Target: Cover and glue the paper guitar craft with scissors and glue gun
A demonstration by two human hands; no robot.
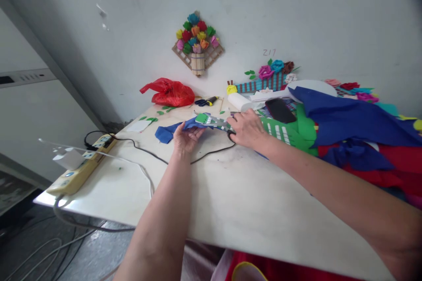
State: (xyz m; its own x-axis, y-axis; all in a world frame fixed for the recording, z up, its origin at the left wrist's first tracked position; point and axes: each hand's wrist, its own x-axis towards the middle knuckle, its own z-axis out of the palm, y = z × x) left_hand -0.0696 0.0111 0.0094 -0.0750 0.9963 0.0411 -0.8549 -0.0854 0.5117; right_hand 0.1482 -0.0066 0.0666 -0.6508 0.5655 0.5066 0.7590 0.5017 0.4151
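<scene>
My left hand (187,139) grips a strip of thin blue sheet (165,133), paper or cloth, with the thumb on top and fingers below. My right hand (248,128) is wrapped round the black handle of a pair of scissors (216,123). The blades point left, over the blue sheet near my left fingers; whether they are cutting it I cannot tell. A green piece with white bars (202,118) lies by the blade tips. To the right of my right hand is a larger green piece with white strips (278,131).
A yellowish power strip (89,158) with a white charger (68,158) lies at the left edge, its cables crossing the table. Behind are a red plastic bag (171,93), yellow-black pliers (207,102), and a phone (281,110). Blue sheets (362,118) are heaped at right.
</scene>
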